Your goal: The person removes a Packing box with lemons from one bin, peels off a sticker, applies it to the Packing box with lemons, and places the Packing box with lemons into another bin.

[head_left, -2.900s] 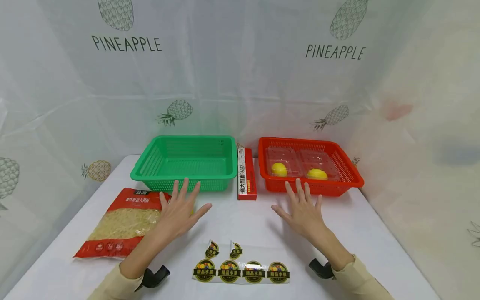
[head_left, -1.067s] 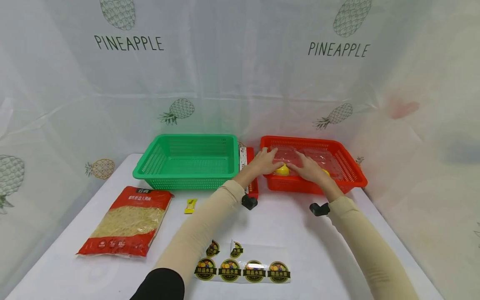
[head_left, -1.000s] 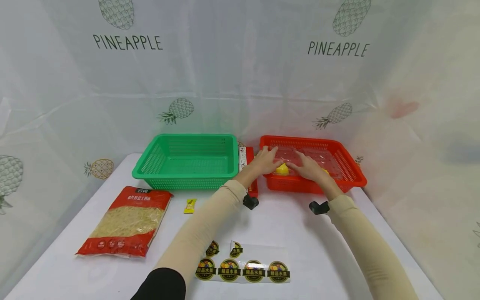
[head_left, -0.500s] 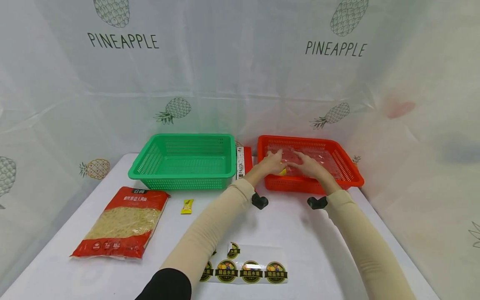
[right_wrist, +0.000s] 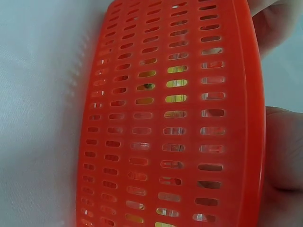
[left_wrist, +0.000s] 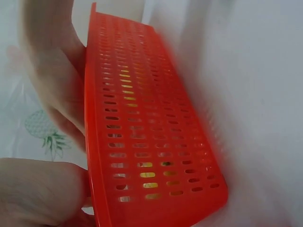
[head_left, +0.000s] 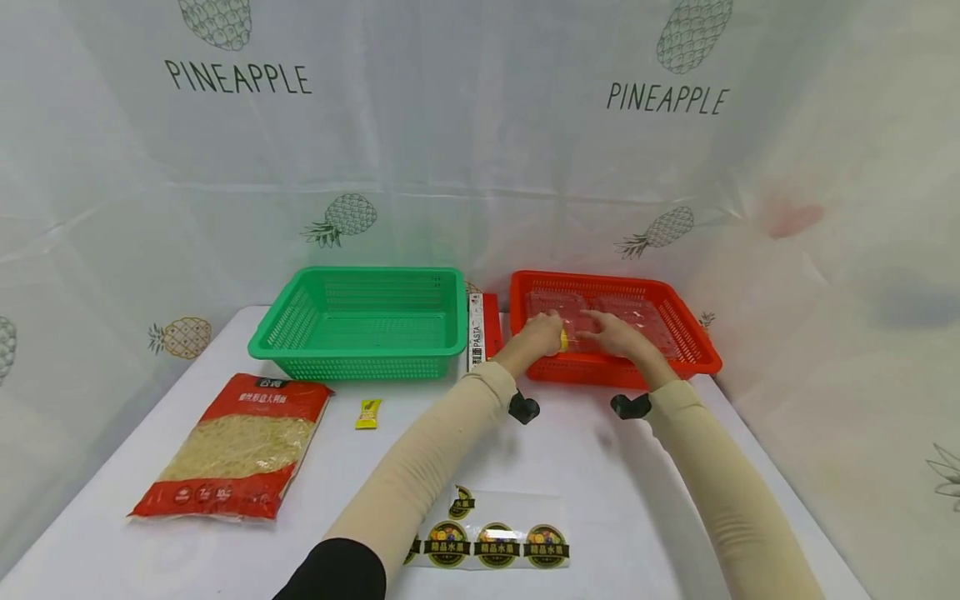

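Observation:
Both hands reach into the red basket (head_left: 675,363) at the back right. Inside lie two clear plastic boxes, the left one (head_left: 555,302) and the right one (head_left: 637,314). My left hand (head_left: 537,337) is bent over the left box's near side, beside a round yellow fruit (head_left: 564,340); I cannot tell whether it grips anything. My right hand (head_left: 621,337) extends its thumb and fingers, apart, toward the same box. In the left wrist view the basket's rim hides the left hand's (left_wrist: 38,189) fingertips. Yellow shows through the slots there and in the right wrist view.
A green basket (head_left: 356,367) stands at the back left, with a red-and-white pasta box (head_left: 477,329) beside it. A pasta bag (head_left: 240,446) and a small yellow packet (head_left: 368,414) lie on the left. A sheet of round stickers (head_left: 525,508) lies in front, partly behind the left sleeve.
Both hands went from spread over the table into the red basket. Lately the left hand moved slightly nearer and its fingers bent more, while the right stayed close by.

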Tool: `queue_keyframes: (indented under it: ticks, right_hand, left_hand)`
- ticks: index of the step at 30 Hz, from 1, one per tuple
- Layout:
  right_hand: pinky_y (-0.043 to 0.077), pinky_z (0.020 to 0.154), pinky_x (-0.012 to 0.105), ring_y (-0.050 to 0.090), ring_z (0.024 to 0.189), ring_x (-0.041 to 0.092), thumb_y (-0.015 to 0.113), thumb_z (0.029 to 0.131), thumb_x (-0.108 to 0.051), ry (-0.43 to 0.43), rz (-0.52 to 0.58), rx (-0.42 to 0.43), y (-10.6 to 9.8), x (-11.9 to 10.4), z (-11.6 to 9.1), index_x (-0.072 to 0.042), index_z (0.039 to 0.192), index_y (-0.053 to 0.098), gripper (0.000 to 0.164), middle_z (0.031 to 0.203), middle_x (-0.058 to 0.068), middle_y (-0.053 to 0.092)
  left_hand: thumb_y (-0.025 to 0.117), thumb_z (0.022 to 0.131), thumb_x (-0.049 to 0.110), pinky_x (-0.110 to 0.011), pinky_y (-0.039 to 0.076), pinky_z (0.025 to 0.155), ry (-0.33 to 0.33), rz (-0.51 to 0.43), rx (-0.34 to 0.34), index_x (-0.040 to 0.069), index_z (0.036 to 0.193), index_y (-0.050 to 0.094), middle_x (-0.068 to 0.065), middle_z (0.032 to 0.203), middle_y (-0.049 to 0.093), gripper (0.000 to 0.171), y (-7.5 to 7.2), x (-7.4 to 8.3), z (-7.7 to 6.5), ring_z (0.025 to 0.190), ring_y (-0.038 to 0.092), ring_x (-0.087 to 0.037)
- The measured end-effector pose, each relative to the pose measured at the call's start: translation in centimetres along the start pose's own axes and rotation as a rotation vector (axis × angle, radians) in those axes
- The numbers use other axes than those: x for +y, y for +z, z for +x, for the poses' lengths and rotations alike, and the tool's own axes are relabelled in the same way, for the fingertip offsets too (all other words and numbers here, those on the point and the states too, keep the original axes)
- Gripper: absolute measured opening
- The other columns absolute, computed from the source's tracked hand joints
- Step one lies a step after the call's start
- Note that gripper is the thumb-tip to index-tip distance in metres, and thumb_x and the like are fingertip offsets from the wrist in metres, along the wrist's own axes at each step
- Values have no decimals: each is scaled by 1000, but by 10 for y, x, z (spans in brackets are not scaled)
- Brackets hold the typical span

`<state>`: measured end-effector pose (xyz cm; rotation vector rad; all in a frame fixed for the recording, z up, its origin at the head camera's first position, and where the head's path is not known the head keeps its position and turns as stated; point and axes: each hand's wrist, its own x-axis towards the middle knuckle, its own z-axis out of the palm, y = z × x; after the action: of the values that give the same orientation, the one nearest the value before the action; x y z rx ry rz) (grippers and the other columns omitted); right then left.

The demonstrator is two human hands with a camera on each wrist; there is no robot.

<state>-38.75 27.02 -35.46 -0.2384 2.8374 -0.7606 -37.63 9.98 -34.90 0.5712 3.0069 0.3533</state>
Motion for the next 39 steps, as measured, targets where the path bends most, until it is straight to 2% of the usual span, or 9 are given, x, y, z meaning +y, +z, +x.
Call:
queue_keyframes:
  ticks: [6,13,19,23,27,31,35,37,39]
  right_hand:
    - [27,110,69,31,139,50,57,98,-37,-8,-34,-3,0,-1,2,-7,152,35,65,154,27,34]
    - [30,110,69,35,137,48,61,96,-40,-26,34,-3,4,-2,1,-6,150,39,67,152,27,37]
    - [36,108,65,40,131,45,61,96,-38,-25,64,22,5,-2,0,-4,148,41,65,149,28,41]
    - [41,107,60,44,127,43,61,97,-33,-25,54,49,3,-2,-1,-4,146,44,60,148,27,43]
    - [50,101,52,49,118,40,60,97,-21,-44,61,67,1,-3,-4,-5,144,48,51,144,27,47]
    - [58,81,34,54,102,35,58,97,-10,-52,105,73,-2,-1,-8,-8,143,51,47,141,26,50]
    - [51,62,23,55,86,35,56,97,-5,-37,175,53,-5,2,-11,-10,143,50,47,138,26,52]
    - [52,64,24,54,88,34,56,97,-6,-43,192,49,-7,3,-12,-11,144,50,47,140,26,50]
    - [56,71,28,53,100,33,58,97,-9,-55,198,58,-8,4,-13,-12,143,52,46,144,23,48]
  left_hand:
    - [66,92,21,-25,51,76,-39,-57,7,9,122,54,-6,105,62,35,2,2,2,96,60,-21]
    - [66,93,23,-25,48,72,-80,-79,34,10,106,62,-4,94,65,19,7,2,2,88,61,-19]
    - [68,92,22,-24,46,65,-109,-155,38,10,107,60,-4,92,61,21,7,2,1,80,57,-19]
    - [68,92,21,-23,47,66,-102,-175,40,10,110,59,-5,94,62,23,5,3,1,82,56,-20]
    - [64,94,19,-23,46,66,-98,-203,43,10,110,59,-4,93,61,19,2,1,-1,81,55,-19]
    - [61,96,18,-24,41,69,-74,-217,67,10,113,61,-3,91,60,19,-1,-2,-2,80,53,-17]
    - [64,94,15,-27,43,77,-36,-213,112,9,114,64,-3,93,63,21,-3,-4,-2,85,54,-18]
    - [64,93,14,-30,45,82,-23,-194,140,9,112,65,-5,96,65,19,-4,-5,-2,89,57,-19]
    - [62,95,13,-33,45,86,-13,-174,169,8,107,65,-5,98,66,14,-5,-6,-2,95,59,-21]
